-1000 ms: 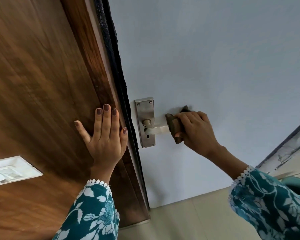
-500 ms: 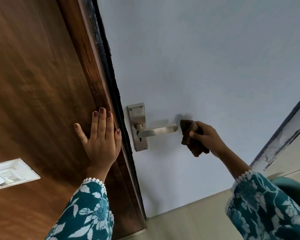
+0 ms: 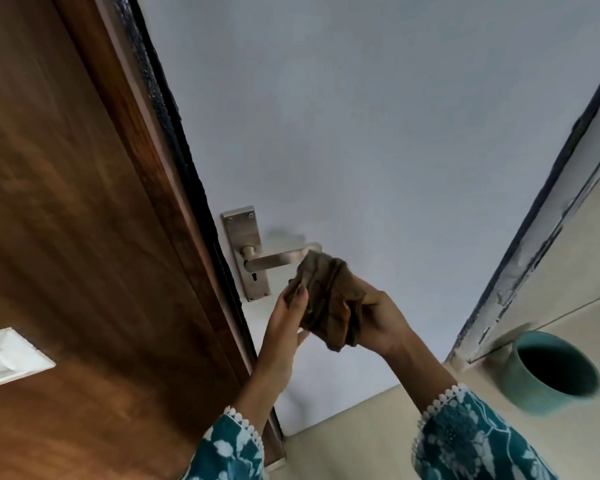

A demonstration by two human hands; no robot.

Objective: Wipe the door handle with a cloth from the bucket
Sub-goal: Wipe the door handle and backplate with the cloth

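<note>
Holding the soft brown cloth (image 3: 329,299) bunched between your left hand (image 3: 288,323) and right hand (image 3: 378,323) just below the door handle (image 3: 274,259), you should grab its thick middle, since floppy ends may slip.

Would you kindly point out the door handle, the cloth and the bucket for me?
door handle (image 3: 274,259), head view, on the middle of the metal lever.
cloth (image 3: 329,299), head view, on the bunched brown folds between the hands.
bucket (image 3: 520,382), head view, on its teal outer wall.
</note>
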